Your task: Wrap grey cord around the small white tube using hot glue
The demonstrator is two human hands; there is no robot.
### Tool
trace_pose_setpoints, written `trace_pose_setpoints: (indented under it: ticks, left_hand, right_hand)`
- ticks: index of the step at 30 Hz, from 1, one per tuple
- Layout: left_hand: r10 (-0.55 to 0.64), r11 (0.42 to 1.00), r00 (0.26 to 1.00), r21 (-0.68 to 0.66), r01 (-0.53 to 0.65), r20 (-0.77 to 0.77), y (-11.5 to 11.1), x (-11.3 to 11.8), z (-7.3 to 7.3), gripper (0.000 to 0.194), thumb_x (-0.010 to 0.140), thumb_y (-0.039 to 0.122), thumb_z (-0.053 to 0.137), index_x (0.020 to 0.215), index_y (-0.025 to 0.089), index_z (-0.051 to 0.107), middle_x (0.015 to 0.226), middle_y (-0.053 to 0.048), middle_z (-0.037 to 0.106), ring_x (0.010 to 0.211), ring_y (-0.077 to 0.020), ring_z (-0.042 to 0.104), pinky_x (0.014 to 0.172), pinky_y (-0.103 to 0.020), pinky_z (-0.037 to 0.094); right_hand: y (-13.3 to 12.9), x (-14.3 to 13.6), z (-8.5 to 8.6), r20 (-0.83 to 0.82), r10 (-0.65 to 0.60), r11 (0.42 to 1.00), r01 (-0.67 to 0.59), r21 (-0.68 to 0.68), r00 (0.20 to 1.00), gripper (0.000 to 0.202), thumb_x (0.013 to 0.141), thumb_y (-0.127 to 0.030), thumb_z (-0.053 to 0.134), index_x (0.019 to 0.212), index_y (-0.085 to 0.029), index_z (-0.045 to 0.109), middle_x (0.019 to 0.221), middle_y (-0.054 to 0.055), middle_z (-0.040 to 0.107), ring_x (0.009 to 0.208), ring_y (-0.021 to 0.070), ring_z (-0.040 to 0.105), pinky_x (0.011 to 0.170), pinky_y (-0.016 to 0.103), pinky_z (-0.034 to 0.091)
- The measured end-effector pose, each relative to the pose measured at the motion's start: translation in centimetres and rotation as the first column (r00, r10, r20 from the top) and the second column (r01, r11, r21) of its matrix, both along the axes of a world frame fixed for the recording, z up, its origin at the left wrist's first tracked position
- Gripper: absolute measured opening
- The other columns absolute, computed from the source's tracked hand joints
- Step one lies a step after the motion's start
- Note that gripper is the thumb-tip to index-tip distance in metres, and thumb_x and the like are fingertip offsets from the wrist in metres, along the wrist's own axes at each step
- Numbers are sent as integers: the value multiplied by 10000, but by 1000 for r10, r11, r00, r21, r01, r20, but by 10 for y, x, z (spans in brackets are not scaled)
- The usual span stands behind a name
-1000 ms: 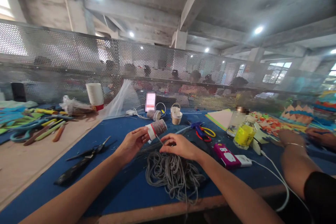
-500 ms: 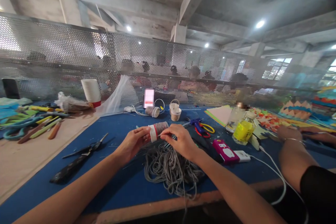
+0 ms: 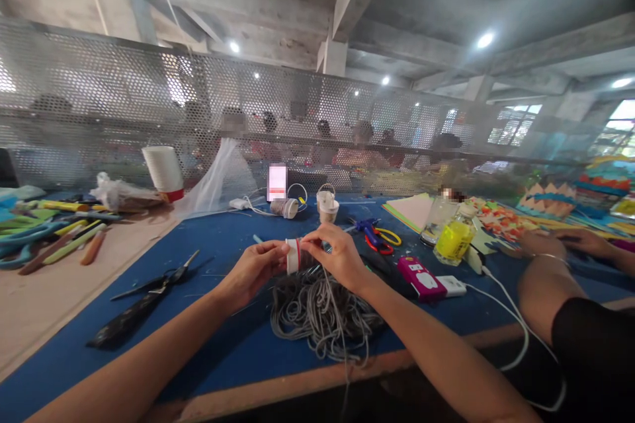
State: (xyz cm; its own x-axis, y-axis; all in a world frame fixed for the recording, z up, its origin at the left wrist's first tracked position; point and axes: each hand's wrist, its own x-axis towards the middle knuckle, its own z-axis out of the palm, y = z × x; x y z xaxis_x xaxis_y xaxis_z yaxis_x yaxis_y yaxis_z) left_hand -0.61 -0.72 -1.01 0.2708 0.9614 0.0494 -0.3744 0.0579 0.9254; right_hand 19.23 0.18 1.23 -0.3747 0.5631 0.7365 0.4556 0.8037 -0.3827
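– What are the two hands doing at the centre of the worktop (image 3: 208,344)?
– A worker's left hand (image 3: 251,271) pinches a cup (image 3: 292,256) by its white, red-edged band, while the right hand (image 3: 340,256) closes over the other end, fingertips drawn together beside the band at the grey cord (image 3: 325,314).

– And where does that cord lie?
– In a loose, looped heap on the blue surface just below the hands; one strand drops from beneath the right hand, crosses the heap and hangs over the near edge. The cup is held above the surface, its wrapped part mostly hidden behind the right hand.

– What surrounds them?
– Scissors (image 3: 166,283) with dark handles lie open to the left. Beyond the hands, a wound cup (image 3: 284,209) lies on its side before a lit phone (image 3: 276,180), and a small basket (image 3: 328,209) stands nearby. To the right: red-and-yellow-handled scissors (image 3: 389,236), a magenta case (image 3: 421,277) and a jar of yellow liquid (image 3: 454,244).

– Anyone else?
– A co-worker's arm (image 3: 540,284), with a bracelet at the wrist, rests at right.
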Motion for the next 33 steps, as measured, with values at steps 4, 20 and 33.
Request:
trace_pose_setpoints:
  ticks: [4,20,33]
  left_hand:
    - [-4,1000,1000,6,4,-7,0,0,-1,170,709,237,769,815,109,729,808,-102,727,682,-151,651,688,-239,516]
    - [-17,1000,998,20,18,-56,0,1,-2,186,691,250,782,803,109,738,766,-90,701,654,-149,623,647,-247,495]
    - [-25,998,997,51,29,-76,1,0,-4,147,731,254,748,781,118,726,749,-72,691,651,-141,614,668,-254,492]
  right_hand:
    - [0,0,1,-4,-9,1000,9,-22,1000,173,900,-339,563,906,-210,678,803,17,596,776,128,552,766,254,442]
    - [2,-1,1,-21,-34,999,33,-38,999,156,896,-308,568,872,-199,678,811,15,611,768,120,566,753,230,438]
    - [1,-1,3,-3,-21,999,21,-25,1000,166,902,-319,559,880,-206,680,817,17,603,774,122,562,752,232,439]
